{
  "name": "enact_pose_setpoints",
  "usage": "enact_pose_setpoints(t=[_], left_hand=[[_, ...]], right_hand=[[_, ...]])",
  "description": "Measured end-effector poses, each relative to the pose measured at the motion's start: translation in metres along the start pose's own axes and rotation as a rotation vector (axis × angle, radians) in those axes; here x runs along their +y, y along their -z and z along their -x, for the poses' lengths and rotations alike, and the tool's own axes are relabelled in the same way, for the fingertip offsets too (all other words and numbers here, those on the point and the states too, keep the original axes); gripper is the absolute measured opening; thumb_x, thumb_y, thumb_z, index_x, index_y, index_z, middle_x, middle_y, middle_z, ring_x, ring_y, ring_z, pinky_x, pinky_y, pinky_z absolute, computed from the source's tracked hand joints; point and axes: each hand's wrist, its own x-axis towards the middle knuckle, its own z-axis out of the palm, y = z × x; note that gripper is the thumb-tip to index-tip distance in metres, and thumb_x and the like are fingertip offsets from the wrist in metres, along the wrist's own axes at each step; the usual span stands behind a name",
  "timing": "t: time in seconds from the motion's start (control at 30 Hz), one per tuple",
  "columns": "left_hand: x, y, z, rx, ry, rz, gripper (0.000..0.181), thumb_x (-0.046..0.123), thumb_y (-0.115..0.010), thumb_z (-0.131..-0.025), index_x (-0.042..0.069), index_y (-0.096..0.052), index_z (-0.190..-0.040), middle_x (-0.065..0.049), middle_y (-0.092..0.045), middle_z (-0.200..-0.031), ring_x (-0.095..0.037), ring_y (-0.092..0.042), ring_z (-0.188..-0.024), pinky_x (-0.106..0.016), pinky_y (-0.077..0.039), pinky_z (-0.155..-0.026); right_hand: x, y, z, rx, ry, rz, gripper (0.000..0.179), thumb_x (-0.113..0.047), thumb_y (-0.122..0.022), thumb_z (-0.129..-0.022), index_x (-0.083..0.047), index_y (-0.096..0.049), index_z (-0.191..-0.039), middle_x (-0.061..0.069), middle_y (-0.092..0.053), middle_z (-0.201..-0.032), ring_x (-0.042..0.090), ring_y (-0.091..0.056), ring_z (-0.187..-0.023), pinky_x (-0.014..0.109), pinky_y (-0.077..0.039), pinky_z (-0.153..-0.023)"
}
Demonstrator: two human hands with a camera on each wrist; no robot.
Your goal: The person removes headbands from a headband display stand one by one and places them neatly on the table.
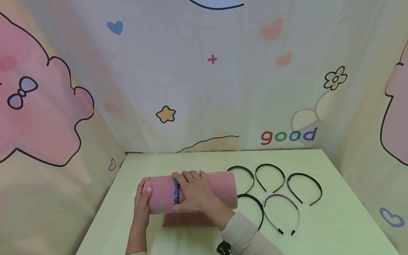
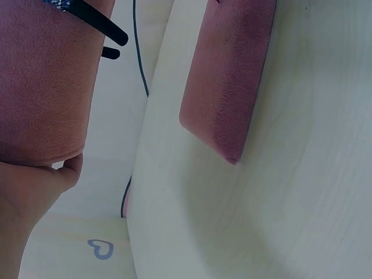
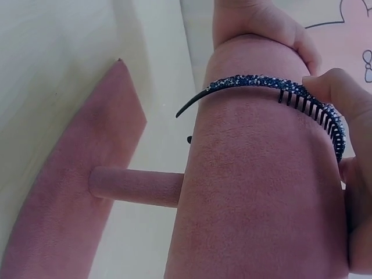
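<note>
A pink velvet headband stand has a thick horizontal roll [image 1: 223, 189] on a short post [image 3: 139, 186] above a flat base [image 2: 226, 75]. A toothed headband [image 3: 250, 81] covered in blue and silver sparkle arches over the roll, left of its middle in the head view, its black tips [image 2: 110, 26] sticking out past the roll. My left hand [image 1: 142, 202] grips the roll's left end, thumb on the near side. My right hand [image 1: 194, 191] spans the roll from above, fingertips and thumb holding the sparkly headband at its two sides.
Several more headbands lie on the pale table to the right, among them a black one [image 1: 270, 165] at the back and a whitish one [image 1: 298, 212] with black tips nearer. A printed cloth [image 1: 191, 88] hangs behind the table. A small black object [image 1: 224, 248] shows beside the right sleeve.
</note>
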Motion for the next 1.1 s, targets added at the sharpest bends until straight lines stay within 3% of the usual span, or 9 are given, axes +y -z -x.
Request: enact_pose_setpoints(t=[0.57,0.93,1.1], left_hand=[[-0.002,-0.001,-0.002,0.024,0.012,0.023,0.041,0.026,-0.037,-0.097,0.016,-0.036,-0.136,-0.002,-0.038,-0.129,-0.029,-0.040,-0.105,-0.043,-0.034,-0.082],[0.003,0.002,0.000,-0.012,0.047,0.023,0.042,0.027,-0.037,-0.098,0.019,-0.034,-0.139,-0.002,-0.034,-0.133,-0.030,-0.039,-0.107,-0.043,-0.036,-0.081],[0.007,0.001,-0.001,-0.019,0.041,0.025,0.039,0.026,-0.039,-0.098,0.017,-0.038,-0.136,-0.003,-0.036,-0.133,-0.031,-0.040,-0.107,-0.044,-0.038,-0.080]], right_hand=[[0.021,0.002,0.024,0.083,-0.047,-0.086,0.094,-0.067,-0.064,-0.066,-0.023,-0.032,-0.142,0.007,-0.042,-0.137,0.026,-0.033,-0.126,0.055,-0.015,-0.102],[0.032,0.001,0.038,0.153,-0.086,-0.120,0.095,-0.068,-0.067,-0.062,-0.026,-0.035,-0.142,0.007,-0.042,-0.136,0.026,-0.034,-0.126,0.058,-0.006,-0.102],[0.035,0.002,0.046,0.192,-0.122,-0.086,0.095,-0.070,-0.068,-0.061,-0.028,-0.036,-0.141,0.007,-0.043,-0.136,0.027,-0.035,-0.126,0.062,0.000,-0.100]])
